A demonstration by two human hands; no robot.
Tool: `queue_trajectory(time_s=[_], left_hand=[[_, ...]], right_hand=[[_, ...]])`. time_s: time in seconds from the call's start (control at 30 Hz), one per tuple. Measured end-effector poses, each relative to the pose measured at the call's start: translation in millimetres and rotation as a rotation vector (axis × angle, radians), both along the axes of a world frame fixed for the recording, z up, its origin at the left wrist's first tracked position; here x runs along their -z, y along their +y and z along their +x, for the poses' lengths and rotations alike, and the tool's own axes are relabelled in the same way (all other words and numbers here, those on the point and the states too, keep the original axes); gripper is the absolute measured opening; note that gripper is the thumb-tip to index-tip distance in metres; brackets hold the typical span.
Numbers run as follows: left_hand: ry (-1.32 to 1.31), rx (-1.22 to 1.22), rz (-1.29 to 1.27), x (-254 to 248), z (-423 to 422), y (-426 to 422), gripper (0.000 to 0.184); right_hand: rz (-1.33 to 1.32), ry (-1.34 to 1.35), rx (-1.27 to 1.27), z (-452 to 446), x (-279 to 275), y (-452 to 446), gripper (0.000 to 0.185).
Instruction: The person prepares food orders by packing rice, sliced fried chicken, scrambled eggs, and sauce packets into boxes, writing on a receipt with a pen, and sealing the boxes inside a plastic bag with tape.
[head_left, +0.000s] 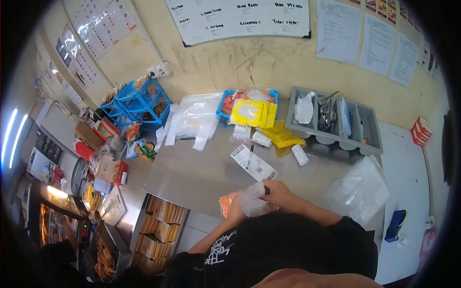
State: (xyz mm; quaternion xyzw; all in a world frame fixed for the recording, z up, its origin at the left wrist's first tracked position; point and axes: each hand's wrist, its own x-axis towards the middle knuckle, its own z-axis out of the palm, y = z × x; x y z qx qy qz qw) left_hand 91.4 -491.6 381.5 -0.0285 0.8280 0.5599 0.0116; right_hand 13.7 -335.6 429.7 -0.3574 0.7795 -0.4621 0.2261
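Near the table's front edge, my left hand [235, 213] is closed around an orange packet [224, 203] and the lower side of a translucent plastic bag [251, 200]. My right hand [277, 193] pinches the upper right edge of the same bag, close to my dark shirt. Part of the bag and of my left fingers is hidden. Just beyond my hands a printed paper slip [254, 163] lies flat on the metal table [192, 168].
Behind are white plastic bags [196, 117], a blue basket [224, 106] with a yellow glove packet [252, 113], and a grey divided tray [353, 144]. Clear bags [359, 191] lie right, a blue stapler [395, 225] beyond. At left, another person's arm [68, 233] is near a fryer basket.
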Motion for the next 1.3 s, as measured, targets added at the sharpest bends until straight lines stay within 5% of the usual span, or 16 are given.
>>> queue_trajectory(time_s=[0.07, 0.1, 0.17, 0.2, 0.23, 0.33, 0.37, 0.47, 0.57, 0.67, 0.8, 0.83, 0.9, 1.03, 1.13, 1.3], left_hand=[[-0.034, -0.059, 0.38, 13.9, 3.7, -0.7, 0.025], [-0.02, 0.154, -0.279, 17.4, -0.6, -4.4, 0.025], [-0.01, 0.364, -0.934, 26.2, -2.6, -4.6, 0.025], [0.062, 0.334, -0.87, 31.0, 5.4, -7.9, 0.025], [0.121, 0.316, -0.767, -6.1, 13.6, -5.4, 0.025], [0.181, 0.33, -0.566, -34.5, 22.7, -15.1, 0.026], [0.139, 0.352, -0.463, -17.0, 22.9, -21.3, 0.024], [0.003, 0.421, -0.457, -28.4, 19.9, -21.3, 0.027], [-0.051, 0.479, -0.519, -28.1, 12.6, -24.4, 0.027], [0.013, 0.38, -0.319, -10.6, 17.6, -27.0, 0.03], [0.063, 0.159, -0.407, -9.8, 22.2, -18.0, 0.032], [0.332, 0.065, -0.58, -1.3, 24.9, -14.7, 0.033], [0.247, -0.027, -0.51, -7.2, 30.0, -11.4, 0.032], [0.204, -0.211, -0.404, 0.9, 35.5, -12.4, 0.021], [0.102, -0.197, -0.179, -2.0, 35.3, -12.6, 0.012], [0.148, -0.205, -0.107, -2.7, 34.3, -14.5, 0.006]], right_hand=[[0.026, 0.301, -0.09, -2.0, -7.1, -0.1, 0.026], [0.032, 0.305, -0.091, -0.6, -14.8, -4.7, 0.026], [-0.239, 0.792, -0.212, 10.4, -20.5, -12.1, 0.027], [-0.332, 0.953, -0.243, 16.4, -16.5, -11.7, 0.027], [-0.238, 0.888, -0.232, 22.0, 4.9, -7.3, 0.035], [-0.362, -0.233, -0.199, 18.8, 3.4, -7.2, 0.033], [-0.386, 0.238, -0.423, 12.1, -5.1, -5.9, 0.026], [-0.079, 0.511, -0.659, 11.3, 36.4, 3.3, 0.012], [-0.297, 1.044, -0.604, 4.8, 28.1, 2.6, 0.008], [-0.177, 1.019, -0.495, 3.5, 20.7, 5.0, 0.011], [-0.347, 0.374, -0.375, 9.8, 56.6, -6.2, 0.014], [-0.067, 0.534, -0.319, 20.8, 6.8, -3.7, 0.018], [-0.158, 0.458, -0.21, 14.9, 65.1, -6.6, 0.025], [-0.386, -0.547, 0.067, 28.3, 70.2, -17.4, 0.035], [-0.174, 0.053, -0.018, 20.9, 62.3, -15.6, 0.028], [-0.357, -0.319, 0.159, 26.0, 60.2, -17.1, 0.02]])
